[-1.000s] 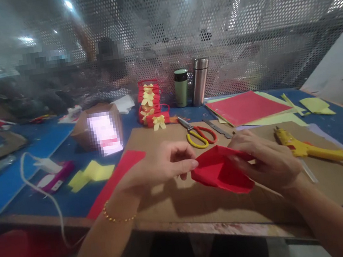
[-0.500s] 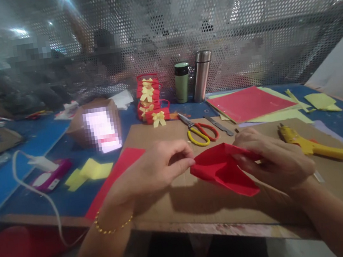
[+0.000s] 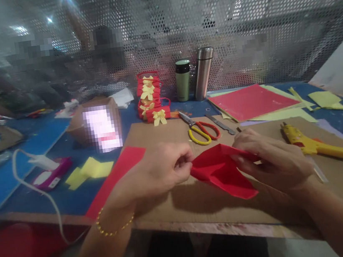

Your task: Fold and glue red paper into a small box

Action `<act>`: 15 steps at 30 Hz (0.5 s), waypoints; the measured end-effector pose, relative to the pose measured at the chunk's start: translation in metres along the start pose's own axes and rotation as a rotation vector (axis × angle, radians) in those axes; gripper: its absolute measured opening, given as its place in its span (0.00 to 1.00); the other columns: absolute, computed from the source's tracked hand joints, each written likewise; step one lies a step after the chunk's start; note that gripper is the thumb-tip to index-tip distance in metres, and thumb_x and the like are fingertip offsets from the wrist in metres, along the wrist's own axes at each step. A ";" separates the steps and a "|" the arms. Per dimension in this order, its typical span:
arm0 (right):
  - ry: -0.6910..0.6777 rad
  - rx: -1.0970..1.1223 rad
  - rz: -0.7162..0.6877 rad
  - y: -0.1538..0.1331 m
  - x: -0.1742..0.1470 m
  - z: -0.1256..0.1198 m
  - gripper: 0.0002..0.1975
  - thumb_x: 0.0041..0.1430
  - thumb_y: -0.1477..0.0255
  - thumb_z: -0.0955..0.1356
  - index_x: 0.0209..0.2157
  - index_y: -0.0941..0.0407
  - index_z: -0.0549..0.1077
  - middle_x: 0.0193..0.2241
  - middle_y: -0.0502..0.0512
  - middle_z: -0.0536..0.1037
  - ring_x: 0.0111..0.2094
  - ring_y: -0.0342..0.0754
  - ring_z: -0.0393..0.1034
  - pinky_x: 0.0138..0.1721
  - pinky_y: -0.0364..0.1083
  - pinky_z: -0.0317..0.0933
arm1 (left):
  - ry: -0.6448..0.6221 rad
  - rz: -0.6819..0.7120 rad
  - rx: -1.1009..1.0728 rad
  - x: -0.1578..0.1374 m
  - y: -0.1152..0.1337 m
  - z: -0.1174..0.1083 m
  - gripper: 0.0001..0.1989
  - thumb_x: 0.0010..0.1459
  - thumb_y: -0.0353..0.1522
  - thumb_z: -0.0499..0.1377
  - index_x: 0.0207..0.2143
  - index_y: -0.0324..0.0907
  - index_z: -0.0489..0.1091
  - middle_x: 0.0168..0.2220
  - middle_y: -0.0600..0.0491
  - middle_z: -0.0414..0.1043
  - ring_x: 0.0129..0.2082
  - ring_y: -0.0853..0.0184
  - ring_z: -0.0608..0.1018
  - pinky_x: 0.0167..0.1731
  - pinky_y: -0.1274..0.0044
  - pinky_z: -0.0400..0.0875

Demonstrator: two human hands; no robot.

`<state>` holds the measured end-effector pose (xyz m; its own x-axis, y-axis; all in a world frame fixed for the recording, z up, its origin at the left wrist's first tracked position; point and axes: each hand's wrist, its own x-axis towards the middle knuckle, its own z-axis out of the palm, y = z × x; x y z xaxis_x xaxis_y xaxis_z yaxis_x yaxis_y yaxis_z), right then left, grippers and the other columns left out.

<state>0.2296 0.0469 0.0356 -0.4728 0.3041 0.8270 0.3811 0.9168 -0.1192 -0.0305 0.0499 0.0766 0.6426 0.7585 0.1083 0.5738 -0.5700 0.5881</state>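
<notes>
A folded red paper piece point(image 3: 228, 173), opened out like a small box or pouch, is held above the cardboard sheet point(image 3: 182, 211). My right hand point(image 3: 270, 159) grips its right side between thumb and fingers. At its left corner, my left hand point(image 3: 167, 167) pinches the edge with curled fingers. Beyond the paper lie scissors point(image 3: 203, 132) with one yellow and one red-orange handle, and a flat grey metal tool point(image 3: 220, 123). To the right of my right hand rests a yellow glue gun point(image 3: 322, 144), a clear stick point(image 3: 319, 172) near it.
Small red paper bags with yellow bows point(image 3: 152, 101) are stacked at the back, beside a green flask point(image 3: 183, 80) and a steel flask point(image 3: 204, 73). Red sheets point(image 3: 253, 103) lie back right. A phone point(image 3: 103, 129) leans on a brown box; yellow paper point(image 3: 91, 168) and a cable point(image 3: 46, 195) lie left.
The fingers of my left hand have curled in more tightly at the paper's left corner. The red paper has tilted slightly; my right hand keeps its hold. The view has shifted a little.
</notes>
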 end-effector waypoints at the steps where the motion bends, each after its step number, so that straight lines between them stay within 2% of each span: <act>1: 0.007 -0.002 -0.004 0.000 0.000 0.000 0.10 0.59 0.83 0.68 0.36 0.53 0.73 0.23 0.51 0.74 0.25 0.46 0.70 0.30 0.47 0.70 | 0.003 0.003 0.012 0.000 0.000 0.000 0.05 0.57 0.26 0.56 0.29 0.41 0.69 0.26 0.59 0.70 0.25 0.74 0.69 0.25 0.80 0.58; 4: 0.020 -0.003 0.010 -0.001 0.001 0.000 0.10 0.59 0.83 0.68 0.35 0.53 0.74 0.24 0.51 0.75 0.25 0.46 0.71 0.30 0.47 0.70 | 0.018 0.009 0.023 0.000 0.001 -0.002 0.06 0.57 0.25 0.55 0.30 0.41 0.70 0.26 0.59 0.72 0.25 0.74 0.70 0.26 0.80 0.60; 6: 0.008 -0.001 0.018 0.000 0.001 -0.001 0.10 0.59 0.83 0.68 0.35 0.53 0.74 0.24 0.51 0.75 0.26 0.46 0.72 0.30 0.47 0.70 | 0.046 0.003 -0.017 0.000 0.002 -0.005 0.08 0.60 0.26 0.54 0.35 0.41 0.73 0.30 0.57 0.75 0.28 0.72 0.73 0.28 0.79 0.63; 9: 0.008 -0.015 0.014 0.000 -0.001 -0.002 0.10 0.60 0.83 0.68 0.36 0.53 0.74 0.25 0.51 0.76 0.26 0.46 0.72 0.30 0.47 0.70 | 0.053 0.016 -0.129 -0.003 0.006 -0.010 0.15 0.62 0.29 0.56 0.50 0.42 0.74 0.44 0.52 0.80 0.39 0.68 0.79 0.38 0.78 0.72; 12: 0.016 -0.036 0.033 0.000 -0.003 -0.002 0.11 0.60 0.83 0.68 0.37 0.52 0.73 0.26 0.51 0.76 0.27 0.46 0.73 0.31 0.46 0.71 | -0.033 0.021 -0.211 -0.006 0.007 -0.010 0.30 0.56 0.31 0.65 0.62 0.47 0.69 0.59 0.49 0.75 0.52 0.62 0.79 0.46 0.75 0.74; 14: 0.012 -0.038 0.044 0.000 -0.003 -0.002 0.10 0.60 0.82 0.69 0.37 0.51 0.73 0.26 0.51 0.76 0.27 0.46 0.74 0.30 0.45 0.71 | -0.058 -0.009 -0.253 -0.005 0.008 -0.007 0.35 0.52 0.31 0.69 0.63 0.49 0.68 0.60 0.50 0.75 0.54 0.59 0.78 0.47 0.75 0.75; 15: 0.016 -0.037 0.046 0.000 -0.002 -0.002 0.10 0.60 0.81 0.69 0.37 0.50 0.73 0.26 0.51 0.76 0.27 0.47 0.74 0.29 0.45 0.71 | -0.056 -0.027 -0.276 -0.004 0.009 -0.005 0.34 0.52 0.30 0.68 0.62 0.50 0.70 0.57 0.50 0.77 0.53 0.60 0.79 0.46 0.75 0.75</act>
<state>0.2320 0.0453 0.0346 -0.4411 0.3416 0.8299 0.4317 0.8915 -0.1375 -0.0311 0.0434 0.0856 0.6605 0.7491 0.0499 0.4360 -0.4369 0.7868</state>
